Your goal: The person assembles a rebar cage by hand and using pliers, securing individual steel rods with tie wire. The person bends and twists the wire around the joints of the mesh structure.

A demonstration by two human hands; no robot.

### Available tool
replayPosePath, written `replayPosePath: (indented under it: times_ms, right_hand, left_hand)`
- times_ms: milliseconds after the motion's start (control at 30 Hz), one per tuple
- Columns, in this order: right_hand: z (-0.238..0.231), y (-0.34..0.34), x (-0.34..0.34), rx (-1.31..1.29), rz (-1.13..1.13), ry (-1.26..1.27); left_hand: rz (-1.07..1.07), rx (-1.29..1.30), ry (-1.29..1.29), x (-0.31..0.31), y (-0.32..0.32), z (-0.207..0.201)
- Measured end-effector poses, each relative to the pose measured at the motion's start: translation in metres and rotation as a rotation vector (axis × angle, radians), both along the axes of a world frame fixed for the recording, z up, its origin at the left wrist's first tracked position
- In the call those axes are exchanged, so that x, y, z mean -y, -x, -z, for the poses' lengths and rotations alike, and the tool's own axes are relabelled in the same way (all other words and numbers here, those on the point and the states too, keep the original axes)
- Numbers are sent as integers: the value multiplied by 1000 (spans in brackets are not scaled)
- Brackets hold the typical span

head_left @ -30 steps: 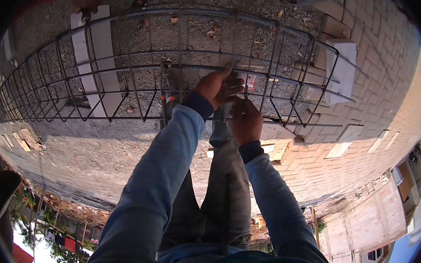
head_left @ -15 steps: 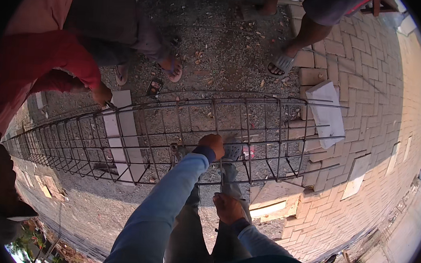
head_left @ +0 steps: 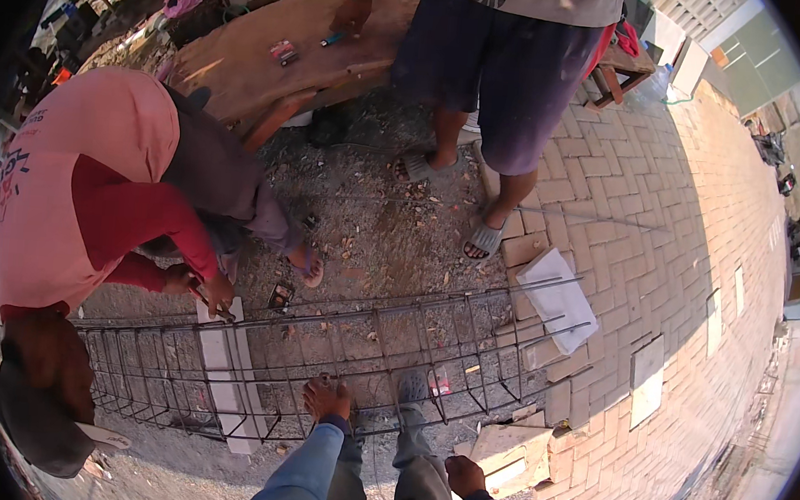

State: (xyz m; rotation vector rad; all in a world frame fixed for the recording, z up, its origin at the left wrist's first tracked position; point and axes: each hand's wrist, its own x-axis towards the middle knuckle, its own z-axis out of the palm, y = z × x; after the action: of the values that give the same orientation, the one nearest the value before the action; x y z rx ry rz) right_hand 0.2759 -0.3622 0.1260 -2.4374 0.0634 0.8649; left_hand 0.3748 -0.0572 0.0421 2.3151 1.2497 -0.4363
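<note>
A long cage of steel rebar point(head_left: 374, 372) stretches across the ground in front of me, its bars crossed by square stirrups. My left hand point(head_left: 327, 398) is at the cage's near side with fingers spread over the bars, and it looks open. Lower and to the right, apart from the cage, my right hand point(head_left: 465, 476) is closed; whatever it may hold is hidden. At the left, a co-worker in a red-sleeved shirt point(head_left: 97, 156) bends over the cage, both hands point(head_left: 218, 294) at its far top bar with a dark tool that I cannot make out fully.
Pale slabs point(head_left: 219, 358) lie under the cage, and a white block point(head_left: 557, 305) sits beneath its right end. Another person in dark shorts point(head_left: 535, 91) stands beyond, by a wooden table point(head_left: 236, 59). Brick paving point(head_left: 636, 240) spreads to the right.
My view has tilted up, bringing the table into sight. My left hand has moved left along the cage, and its fingers have spread. My right hand has drawn away to the right.
</note>
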Motion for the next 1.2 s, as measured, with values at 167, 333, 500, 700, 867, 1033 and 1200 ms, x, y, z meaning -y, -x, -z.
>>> replayPosePath:
  times_ms: [167,333,500,700,867,1033,1200]
  right_hand:
    - [18,36,-28,-168,236,-119]
    - [-12,26,-93,-300,247,-143]
    - [-28,1,-130,-213,160,-209]
    - [-43,-51,-145,-193,83,-316]
    - [-26,-74,-126,-55,-115,-350]
    - [-5,-122,-101,-712,626,-256]
    - [28,-133,-81,-891,609,-299]
  left_hand:
    - [66,-235,222,-23,69,48]
    - [185,-241,430,-27,92,56]
    - [247,-224,460,-50,92,37]
    - [55,75,1075,-23,81,-40]
    - [296,392,1006,24,31,-89]
    - [216,685,213,44,6,-9]
    - [66,203,665,56,6,13]
